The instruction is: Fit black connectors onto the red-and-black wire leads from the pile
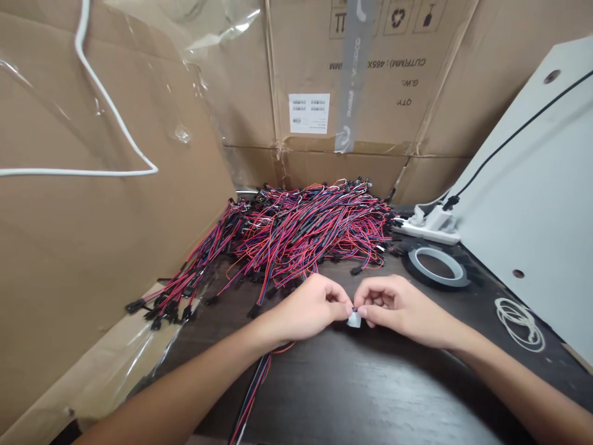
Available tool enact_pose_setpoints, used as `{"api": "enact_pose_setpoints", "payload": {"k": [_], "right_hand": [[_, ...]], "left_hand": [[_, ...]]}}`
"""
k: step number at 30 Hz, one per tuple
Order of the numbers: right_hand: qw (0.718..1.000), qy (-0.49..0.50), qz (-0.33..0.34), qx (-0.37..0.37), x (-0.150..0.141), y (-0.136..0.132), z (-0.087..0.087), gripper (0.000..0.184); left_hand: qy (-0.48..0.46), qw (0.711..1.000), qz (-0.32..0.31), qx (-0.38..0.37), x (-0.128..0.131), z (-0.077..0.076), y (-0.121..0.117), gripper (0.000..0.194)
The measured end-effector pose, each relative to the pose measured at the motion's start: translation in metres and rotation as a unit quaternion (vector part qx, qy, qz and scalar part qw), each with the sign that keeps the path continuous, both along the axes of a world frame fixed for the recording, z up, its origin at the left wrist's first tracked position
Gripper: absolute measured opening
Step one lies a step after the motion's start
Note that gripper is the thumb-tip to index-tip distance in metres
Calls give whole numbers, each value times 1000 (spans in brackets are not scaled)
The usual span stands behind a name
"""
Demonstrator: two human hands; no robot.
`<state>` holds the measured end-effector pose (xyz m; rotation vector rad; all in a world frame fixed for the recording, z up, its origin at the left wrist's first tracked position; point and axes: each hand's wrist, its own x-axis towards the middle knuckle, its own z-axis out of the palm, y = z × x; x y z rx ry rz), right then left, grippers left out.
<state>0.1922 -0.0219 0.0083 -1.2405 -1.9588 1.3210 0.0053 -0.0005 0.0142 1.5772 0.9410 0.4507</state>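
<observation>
Small strip of pale tape (354, 319) pinched between both hands, left hand (309, 308) and right hand (399, 307), fingertips closed on it and on a thin red-and-black wire bundle (252, 389), low over the dark wooden table (370, 395). Big heap of red, blue and black wire harnesses (301, 235) behind, grey tape roll (438, 266) right. Risk: tape could stick to fingers or fold onto itself if the pinch slips.

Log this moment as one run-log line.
left hand: pinching wire bundle | right hand: pinching small white piece at its end | behind: wire pile, tape roll
</observation>
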Motion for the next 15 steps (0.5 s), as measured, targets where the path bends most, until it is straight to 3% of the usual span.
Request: {"api": "enact_pose_setpoints", "payload": {"k": [15], "right_hand": [[997,32,13,63,1,-1,2,10]], "left_hand": [[-81,964,-5,-255,-3,1,1,9]]}}
